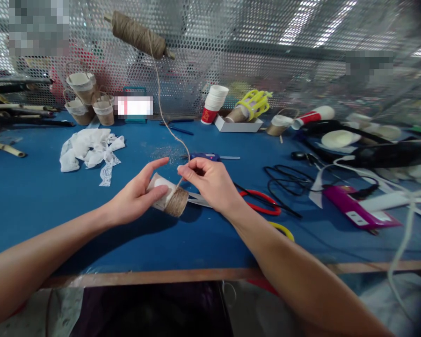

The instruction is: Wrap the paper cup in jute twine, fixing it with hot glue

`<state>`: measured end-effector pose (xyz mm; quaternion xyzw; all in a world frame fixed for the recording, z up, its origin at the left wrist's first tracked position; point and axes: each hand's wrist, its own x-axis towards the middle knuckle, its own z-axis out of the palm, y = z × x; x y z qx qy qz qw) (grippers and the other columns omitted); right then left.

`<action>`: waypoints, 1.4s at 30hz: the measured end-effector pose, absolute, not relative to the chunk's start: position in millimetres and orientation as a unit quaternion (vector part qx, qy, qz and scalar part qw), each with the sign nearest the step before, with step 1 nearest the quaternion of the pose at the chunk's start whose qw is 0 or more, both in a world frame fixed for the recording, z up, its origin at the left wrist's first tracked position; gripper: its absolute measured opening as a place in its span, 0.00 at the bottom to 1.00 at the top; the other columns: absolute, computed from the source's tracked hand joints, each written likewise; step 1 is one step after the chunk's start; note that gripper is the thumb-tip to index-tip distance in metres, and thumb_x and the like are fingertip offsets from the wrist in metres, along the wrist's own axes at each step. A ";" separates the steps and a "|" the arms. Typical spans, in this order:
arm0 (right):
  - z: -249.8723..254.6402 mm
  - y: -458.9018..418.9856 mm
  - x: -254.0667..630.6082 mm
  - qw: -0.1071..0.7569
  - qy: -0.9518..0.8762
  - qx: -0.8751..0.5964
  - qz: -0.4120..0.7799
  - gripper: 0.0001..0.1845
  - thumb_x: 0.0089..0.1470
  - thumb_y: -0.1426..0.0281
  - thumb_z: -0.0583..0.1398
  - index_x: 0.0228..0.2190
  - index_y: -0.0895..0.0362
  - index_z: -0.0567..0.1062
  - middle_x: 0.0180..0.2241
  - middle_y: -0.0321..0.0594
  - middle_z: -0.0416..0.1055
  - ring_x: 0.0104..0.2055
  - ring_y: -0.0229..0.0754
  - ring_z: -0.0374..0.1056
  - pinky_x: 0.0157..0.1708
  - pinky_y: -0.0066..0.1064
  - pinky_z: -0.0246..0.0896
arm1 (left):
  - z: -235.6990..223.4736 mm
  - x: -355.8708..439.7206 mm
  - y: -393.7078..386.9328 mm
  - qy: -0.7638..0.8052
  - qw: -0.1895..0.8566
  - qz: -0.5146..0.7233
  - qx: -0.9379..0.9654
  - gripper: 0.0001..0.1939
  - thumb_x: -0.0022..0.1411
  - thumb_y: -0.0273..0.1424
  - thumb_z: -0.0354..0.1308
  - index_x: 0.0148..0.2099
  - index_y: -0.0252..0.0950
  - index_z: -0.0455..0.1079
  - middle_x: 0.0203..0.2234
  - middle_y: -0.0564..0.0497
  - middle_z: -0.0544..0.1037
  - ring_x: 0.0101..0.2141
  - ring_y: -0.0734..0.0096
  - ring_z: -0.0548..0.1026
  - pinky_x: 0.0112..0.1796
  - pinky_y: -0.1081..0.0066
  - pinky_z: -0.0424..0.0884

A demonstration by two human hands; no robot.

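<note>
While the left hand (135, 194) is gripping a small paper cup (160, 193) tilted on its side, the right hand (214, 180) is pinching the string (160, 100) just above it. The left thumb is pressing on the cup's pale side, its forefinger is pointing away, apart from the thumb, and the other fingers are hiding behind the cup. The right thumb and forefinger are closing together on the string, which is running down from the spool (138, 35) and circling one end of the cup. The cup is sitting between the hands, over the front half of the blue table (101, 238); whether it is touching the table, I cannot tell.

At the back left, three little baskets (81, 82) are standing piled, one resting on two, their rims showing white lining; what they are holding inside is not showing. A stack of paper cups (215, 100) is standing beside a white box (239, 125), which is holding a brown cup (237, 113) with a yellow plastic piece (255, 105) around it. Another basket (279, 124) is standing to the right of the box
</note>
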<state>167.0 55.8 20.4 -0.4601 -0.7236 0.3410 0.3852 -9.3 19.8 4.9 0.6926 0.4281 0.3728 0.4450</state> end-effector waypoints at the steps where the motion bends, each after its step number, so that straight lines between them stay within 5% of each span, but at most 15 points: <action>1: 20.3 55.8 166.8 0.384 -0.724 -0.460 0.341 0.18 0.45 0.55 0.58 0.21 0.58 0.69 0.20 0.34 0.65 0.22 0.33 0.56 0.25 0.27 0.54 | 5.1 -9.3 19.1 0.425 0.445 0.374 0.694 0.27 0.60 0.31 0.49 0.60 0.34 0.47 0.25 0.55 0.65 0.25 0.76 0.62 0.29 0.76 0.61; 10: 20.0 53.5 165.2 0.383 -0.726 -0.446 0.358 0.19 0.44 0.54 0.59 0.20 0.58 0.67 0.18 0.30 0.59 0.20 0.31 0.51 0.21 0.26 0.49 | 4.6 -9.4 15.3 0.407 0.421 0.379 0.716 0.27 0.60 0.31 0.49 0.60 0.37 0.47 0.32 0.51 0.67 0.27 0.77 0.63 0.30 0.76 0.63; 42: 9.5 52.0 162.2 0.354 -0.740 -0.411 0.397 0.18 0.48 0.57 0.58 0.20 0.59 0.66 0.19 0.31 0.59 0.22 0.30 0.52 0.22 0.25 0.48 | 3.3 -9.8 8.1 0.372 0.346 0.414 0.756 0.22 0.61 0.29 0.49 0.57 0.36 0.53 0.28 0.54 0.69 0.24 0.79 0.63 0.26 0.78 0.62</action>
